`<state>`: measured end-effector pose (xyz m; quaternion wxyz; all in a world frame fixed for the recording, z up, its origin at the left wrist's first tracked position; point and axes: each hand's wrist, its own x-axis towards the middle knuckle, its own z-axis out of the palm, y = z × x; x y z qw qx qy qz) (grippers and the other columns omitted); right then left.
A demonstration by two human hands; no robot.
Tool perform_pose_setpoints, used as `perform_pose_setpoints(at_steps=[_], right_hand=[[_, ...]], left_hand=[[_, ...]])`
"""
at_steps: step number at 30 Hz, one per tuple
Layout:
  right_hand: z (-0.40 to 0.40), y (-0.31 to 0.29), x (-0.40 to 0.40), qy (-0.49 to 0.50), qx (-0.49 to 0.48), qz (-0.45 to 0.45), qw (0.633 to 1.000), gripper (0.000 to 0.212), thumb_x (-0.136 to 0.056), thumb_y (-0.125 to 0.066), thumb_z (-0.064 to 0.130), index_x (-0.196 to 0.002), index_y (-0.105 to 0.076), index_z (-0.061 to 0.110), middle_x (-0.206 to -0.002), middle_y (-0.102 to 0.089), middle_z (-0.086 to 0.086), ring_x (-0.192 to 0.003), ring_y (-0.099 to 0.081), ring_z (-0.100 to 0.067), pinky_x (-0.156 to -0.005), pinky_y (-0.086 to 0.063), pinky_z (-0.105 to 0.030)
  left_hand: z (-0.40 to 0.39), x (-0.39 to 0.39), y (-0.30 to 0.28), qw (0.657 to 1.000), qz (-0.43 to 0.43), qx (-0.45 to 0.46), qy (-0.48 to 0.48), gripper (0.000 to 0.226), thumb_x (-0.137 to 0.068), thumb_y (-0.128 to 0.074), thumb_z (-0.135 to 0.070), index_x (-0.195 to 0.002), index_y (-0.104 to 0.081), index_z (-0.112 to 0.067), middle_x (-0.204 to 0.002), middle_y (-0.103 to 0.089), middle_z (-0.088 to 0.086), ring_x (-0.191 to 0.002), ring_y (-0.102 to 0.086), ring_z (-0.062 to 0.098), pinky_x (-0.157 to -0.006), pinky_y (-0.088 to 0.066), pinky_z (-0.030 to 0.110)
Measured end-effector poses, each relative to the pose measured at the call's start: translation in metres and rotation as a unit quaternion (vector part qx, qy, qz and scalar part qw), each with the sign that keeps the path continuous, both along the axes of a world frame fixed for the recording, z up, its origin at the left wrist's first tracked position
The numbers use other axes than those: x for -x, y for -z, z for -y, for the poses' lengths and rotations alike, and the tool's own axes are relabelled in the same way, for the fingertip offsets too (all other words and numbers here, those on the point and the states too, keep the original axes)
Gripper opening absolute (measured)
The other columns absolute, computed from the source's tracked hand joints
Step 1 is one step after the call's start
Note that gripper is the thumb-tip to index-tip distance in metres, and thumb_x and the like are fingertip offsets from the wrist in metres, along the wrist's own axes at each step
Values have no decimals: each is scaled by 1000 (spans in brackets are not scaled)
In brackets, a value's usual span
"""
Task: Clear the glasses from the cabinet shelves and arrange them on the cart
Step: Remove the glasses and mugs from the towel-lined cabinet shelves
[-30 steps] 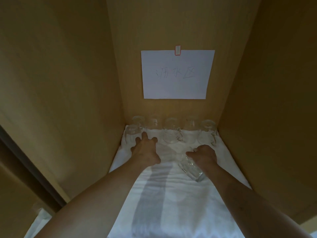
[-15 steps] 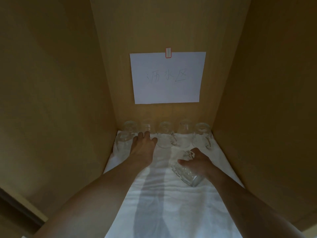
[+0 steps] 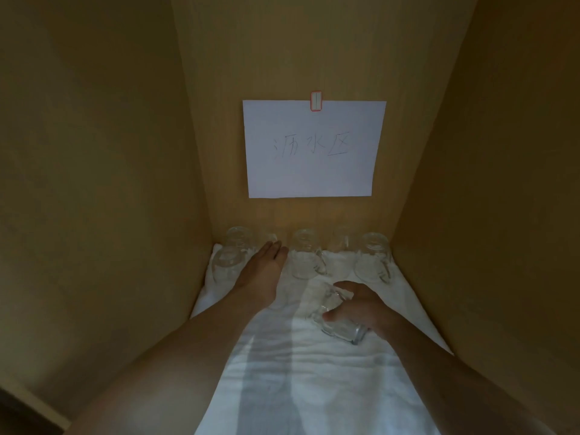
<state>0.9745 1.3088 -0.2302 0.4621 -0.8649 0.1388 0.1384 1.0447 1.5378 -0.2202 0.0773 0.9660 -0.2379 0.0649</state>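
Several clear glass mugs stand upside down in a row at the back of the cabinet shelf, on a white towel (image 3: 314, 387). My right hand (image 3: 361, 306) grips one glass mug (image 3: 340, 324), tilted on its side above the towel. My left hand (image 3: 263, 268) reaches to the back row with fingers stretched out, its fingertips at a small glass (image 3: 270, 238) between the far-left mug (image 3: 230, 257) and the middle mug (image 3: 304, 259). Whether the fingers touch that glass is unclear. Another mug (image 3: 373, 259) stands at the right end.
Wooden cabinet walls close in on the left (image 3: 110, 183) and right (image 3: 486, 183). A white paper sheet with handwriting (image 3: 314, 149) hangs on the back wall. The towel covers the shelf from back to front.
My right hand has drawn the tilted mug a little toward me. My left hand has stretched further back, fingers straighter, to the small glass in the back row.
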Motion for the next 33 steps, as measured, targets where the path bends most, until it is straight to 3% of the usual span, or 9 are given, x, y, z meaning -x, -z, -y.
perform_pose_setpoints(at_steps=[6,11,14,16,19,23,27,31,33], right_hand=[[-17,-8,-23,-87,222,49,970,109,-52,-96,44,-147,-45,29,-137,-57,1,-128,-52,-23,-101,-48,-38],[-36,-21,-35,-254,518,128,807,84,-64,-87,44,-138,-51,28,-127,-57,-2,-124,-46,-30,-99,-37,-50],[-43,-20,-34,-311,610,177,707,58,-78,-77,25,-132,-56,24,-129,-55,-4,-126,-42,-32,-100,-33,-54],[-44,-13,-32,-334,619,192,685,57,-82,-74,23,-136,-54,24,-140,-48,-6,-136,-34,-36,-105,-29,-61],[-44,-5,-35,-387,556,173,714,84,-74,-84,33,-148,-44,29,-162,-22,-3,-149,-10,-39,-114,-17,-66],[-43,-10,-42,-378,415,142,815,111,-59,-88,56,-154,-35,31,-168,-6,3,-155,7,-29,-123,2,-55],[-49,-14,-44,-171,335,194,906,77,-72,-77,67,-137,-53,31,-154,-39,-5,-144,-33,-30,-110,-36,-45],[-58,-14,-52,-92,345,86,930,108,-72,-82,57,-155,-25,17,-136,-48,-14,-123,-53,-33,-89,-48,-37],[-57,-17,-57,-77,315,67,944,105,-67,-88,49,-150,-34,11,-131,-54,-10,-118,-57,-27,-81,-49,-30]], left_hand=[[-4,-4,4,999,6,45,17,96,-80,-67,10,-160,-18,-13,-168,-16,5,-154,-13,22,-124,-17,30],[-6,-7,8,998,12,64,23,96,-80,-65,11,-160,-18,-13,-168,-16,4,-154,-13,22,-124,-17,29],[-6,-8,9,998,10,63,27,96,-80,-65,11,-160,-18,-13,-168,-17,5,-154,-13,22,-124,-18,30],[-6,-8,10,997,8,67,25,97,-80,-66,11,-160,-18,-14,-168,-16,4,-154,-13,21,-124,-18,30],[-6,-9,10,996,11,81,24,96,-80,-65,12,-160,-19,-15,-167,-17,3,-154,-13,20,-124,-19,30],[-6,-10,10,996,12,86,25,95,-80,-67,11,-159,-22,-15,-167,-20,2,-154,-16,20,-123,-21,29],[-6,-9,9,994,18,100,27,94,-78,-66,13,-158,-26,-15,-166,-23,3,-153,-19,19,-123,-23,30],[-7,-8,8,995,28,96,31,93,-78,-67,14,-157,-28,-14,-165,-26,4,-152,-21,20,-122,-24,30],[-7,-8,8,995,29,94,32,93,-78,-66,14,-158,-28,-14,-164,-26,4,-152,-21,20,-122,-25,30]])
